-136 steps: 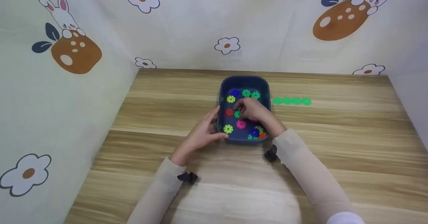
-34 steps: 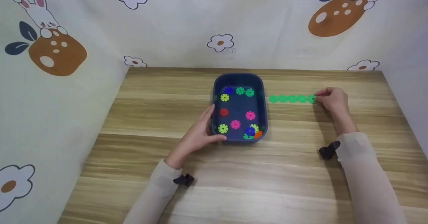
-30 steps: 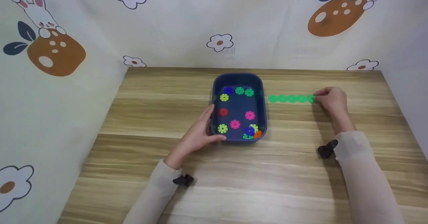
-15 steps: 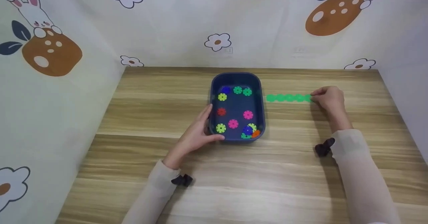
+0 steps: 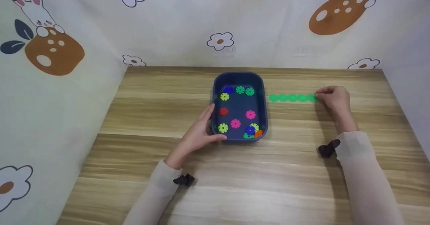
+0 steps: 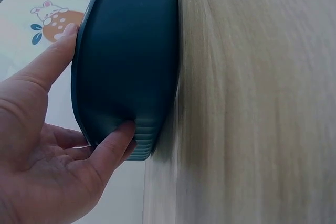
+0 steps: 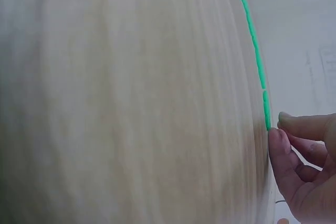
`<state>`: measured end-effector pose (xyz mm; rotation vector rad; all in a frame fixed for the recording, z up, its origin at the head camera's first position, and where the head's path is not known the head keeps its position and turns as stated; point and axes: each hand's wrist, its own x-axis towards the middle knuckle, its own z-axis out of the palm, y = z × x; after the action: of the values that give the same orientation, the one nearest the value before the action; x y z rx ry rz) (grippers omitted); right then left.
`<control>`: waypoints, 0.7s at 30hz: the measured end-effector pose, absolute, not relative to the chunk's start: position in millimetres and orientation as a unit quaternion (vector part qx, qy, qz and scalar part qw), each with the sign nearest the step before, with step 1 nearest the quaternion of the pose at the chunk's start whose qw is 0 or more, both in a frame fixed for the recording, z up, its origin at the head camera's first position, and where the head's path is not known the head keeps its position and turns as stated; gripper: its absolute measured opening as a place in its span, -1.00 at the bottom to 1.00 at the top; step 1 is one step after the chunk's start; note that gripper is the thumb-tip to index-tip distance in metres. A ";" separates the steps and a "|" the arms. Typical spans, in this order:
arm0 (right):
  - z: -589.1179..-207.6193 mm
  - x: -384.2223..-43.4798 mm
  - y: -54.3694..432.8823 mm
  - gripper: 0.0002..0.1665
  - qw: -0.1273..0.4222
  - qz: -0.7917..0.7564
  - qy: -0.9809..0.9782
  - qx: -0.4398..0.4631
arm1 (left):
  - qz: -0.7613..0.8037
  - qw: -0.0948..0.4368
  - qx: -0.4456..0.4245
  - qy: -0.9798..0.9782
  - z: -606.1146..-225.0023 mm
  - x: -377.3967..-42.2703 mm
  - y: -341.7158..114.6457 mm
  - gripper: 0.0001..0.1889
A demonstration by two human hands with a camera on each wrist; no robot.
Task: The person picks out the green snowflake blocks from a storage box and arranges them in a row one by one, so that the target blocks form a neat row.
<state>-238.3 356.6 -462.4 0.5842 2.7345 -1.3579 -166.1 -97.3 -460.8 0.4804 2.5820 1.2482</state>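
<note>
In the head view my left hand [image 5: 196, 134] holds the near-left corner of a dark blue plastic bin [image 5: 240, 140]. The left wrist view has its thumb on the bin's rim [image 6: 76, 77] and fingers against the side wall. To the bin's right, a row of green toothed discs [image 5: 292, 98] lies flat on the table, edge to edge. At the row's right end, my right hand [image 5: 336, 100] pinches the last green disc [image 5: 312, 98] between thumb and fingertip. The right wrist view shows this end disc [image 7: 266, 109] edge-on, with a small gap before the rest of the row.
Inside the bin lie loose discs: green [image 5: 249, 91], yellow [image 5: 223, 128], red [image 5: 223, 111], pink [image 5: 235, 123], blue [image 5: 250, 130] and orange [image 5: 258, 133]. A wood-grain table [image 5: 151, 110] meets a printed cloth wall [image 5: 174, 33] at the back.
My right hand has gone from inside the bin to the row's right end, bringing a green disc. That disc now lies level with the row. My left hand has stayed on the bin.
</note>
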 end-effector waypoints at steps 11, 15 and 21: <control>-440.0 -239.0 337.8 -0.64 -0.032 -0.489 0.857 0.159 | 0.426 0.107 0.171 0.882 -460.8 -165.8 -97.4 0.18; -433.0 -240.6 323.8 -0.61 -0.029 -0.512 0.846 0.145 | 0.423 0.105 0.172 0.884 -460.8 -165.1 -97.4 0.18; -423.5 -238.8 299.4 -0.60 -0.029 -0.535 0.838 0.103 | 0.422 0.111 0.168 0.884 -459.9 -164.6 -96.2 0.18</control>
<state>-238.8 299.4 -423.5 0.3294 2.6820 -1.7117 -164.6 -96.2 -459.9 0.4944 2.5954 1.2404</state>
